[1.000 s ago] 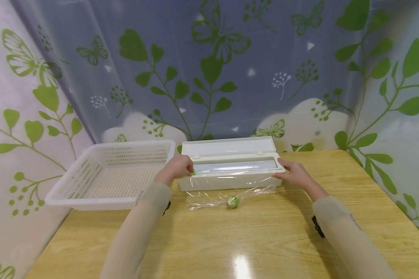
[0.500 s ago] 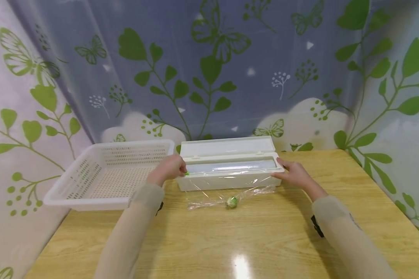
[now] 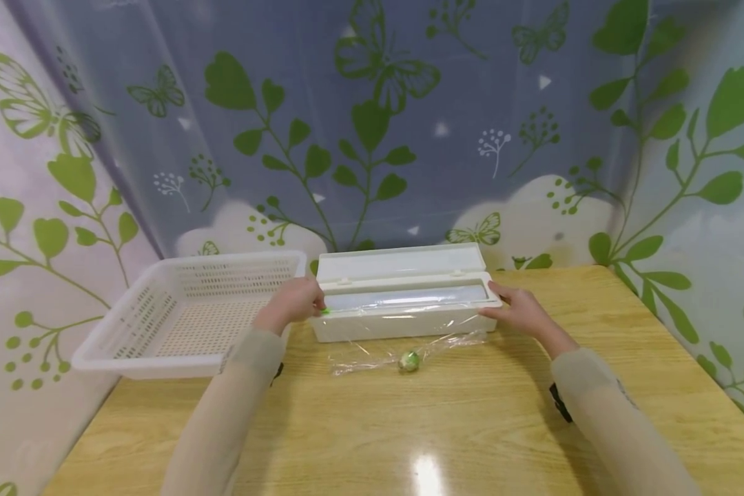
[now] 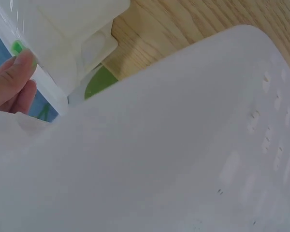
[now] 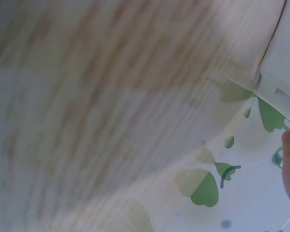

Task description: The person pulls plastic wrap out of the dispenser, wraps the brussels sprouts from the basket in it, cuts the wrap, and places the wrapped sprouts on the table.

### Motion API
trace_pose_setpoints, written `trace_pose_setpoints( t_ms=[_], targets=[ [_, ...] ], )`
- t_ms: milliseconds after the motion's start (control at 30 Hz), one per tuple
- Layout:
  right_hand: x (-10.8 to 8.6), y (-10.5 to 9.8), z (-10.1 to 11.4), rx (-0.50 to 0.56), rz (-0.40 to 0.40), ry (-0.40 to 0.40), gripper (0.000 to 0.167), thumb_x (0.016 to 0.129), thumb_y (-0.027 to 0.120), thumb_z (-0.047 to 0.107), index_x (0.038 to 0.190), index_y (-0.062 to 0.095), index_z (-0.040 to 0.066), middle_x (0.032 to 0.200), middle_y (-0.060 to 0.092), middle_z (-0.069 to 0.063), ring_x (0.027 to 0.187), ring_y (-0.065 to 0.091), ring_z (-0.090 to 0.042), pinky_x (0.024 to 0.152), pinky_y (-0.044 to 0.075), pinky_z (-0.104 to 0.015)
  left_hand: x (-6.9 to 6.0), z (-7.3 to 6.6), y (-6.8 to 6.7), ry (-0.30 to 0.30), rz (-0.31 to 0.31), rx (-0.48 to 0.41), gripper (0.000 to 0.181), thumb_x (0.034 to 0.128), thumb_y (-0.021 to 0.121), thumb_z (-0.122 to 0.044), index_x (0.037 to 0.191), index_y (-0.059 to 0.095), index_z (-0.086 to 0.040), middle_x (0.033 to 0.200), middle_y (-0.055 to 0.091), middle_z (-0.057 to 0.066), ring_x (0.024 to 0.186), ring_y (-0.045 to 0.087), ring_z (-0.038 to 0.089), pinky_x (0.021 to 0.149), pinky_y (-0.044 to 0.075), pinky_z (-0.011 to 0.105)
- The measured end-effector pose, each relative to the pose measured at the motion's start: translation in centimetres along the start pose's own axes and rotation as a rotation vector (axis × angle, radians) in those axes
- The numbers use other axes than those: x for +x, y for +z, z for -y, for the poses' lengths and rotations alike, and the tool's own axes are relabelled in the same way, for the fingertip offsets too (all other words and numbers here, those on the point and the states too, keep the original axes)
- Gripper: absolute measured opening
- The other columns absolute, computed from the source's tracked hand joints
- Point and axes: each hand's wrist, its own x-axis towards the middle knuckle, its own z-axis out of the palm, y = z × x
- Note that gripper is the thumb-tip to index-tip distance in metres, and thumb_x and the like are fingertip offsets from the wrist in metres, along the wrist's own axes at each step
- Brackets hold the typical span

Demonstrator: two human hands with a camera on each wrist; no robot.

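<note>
Clear plastic film point(image 3: 443, 343) is seemingly being cut, a small green slider point(image 4: 17, 47) being drawn leftward, left hand point(image 3: 291, 301) pinching it, right hand point(image 3: 521, 313) gripping the long white box point(image 3: 347, 329).

A white rectangular slotted plastic basket point(image 3: 155, 365) rests on a light wood-grain table point(image 3: 359, 434) before a blue-and-white leaf-printed backdrop point(image 3: 452, 165).

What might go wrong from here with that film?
The clear film looks crumpled along its near edge, so it may cling to itself. The small green round item at that edge could roll if the film is tugged. The left hand, pinching the green tab, is close to the white basket and might bump it.
</note>
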Motion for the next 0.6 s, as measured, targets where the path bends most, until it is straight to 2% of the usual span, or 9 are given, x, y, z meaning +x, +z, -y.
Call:
trace_pose_setpoints(
  t_ms=[333,500,600],
  targets=[
    [0.1,-0.2,-0.1,0.004,0.013,0.001,0.071,0.079,0.066,0.029,0.129,0.033,-0.011,0.129,0.033,-0.029,0.114,0.037,-0.042,0.091,0.035,-0.046,-0.4,0.1,-0.2,-0.005,-0.013,0.095,0.006,0.0701,0.072,-0.013,0.075,0.068,-0.013,0.080,0.062,-0.002,0.075,0.058,0.019,0.067,0.047,0.034],
    [0.1,-0.3,-0.3,0.009,0.047,-0.015,0.070,0.082,0.062,0.027,0.130,0.029,-0.012,0.131,0.029,-0.030,0.117,0.033,-0.043,0.093,0.031,-0.047,-0.9,-0.7,-0.5,-0.047,0.011,0.085,0.006,0.0743,0.068,-0.013,0.080,0.068,-0.011,0.084,0.064,0.001,0.076,0.059,0.020,0.066,0.047,0.034],
    [-0.1,-0.4,-0.2,0.015,0.070,-0.021,0.070,0.085,0.059,0.027,0.131,0.026,-0.012,0.133,0.027,-0.031,0.118,0.030,-0.043,0.095,0.028,-0.049,-1.2,-1.3,-0.6,-0.072,-0.007,0.067,0.010,0.0783,0.065,-0.018,0.084,0.067,-0.011,0.086,0.064,0.003,0.075,0.058,0.020,0.063,0.047,0.033]
  ],
)
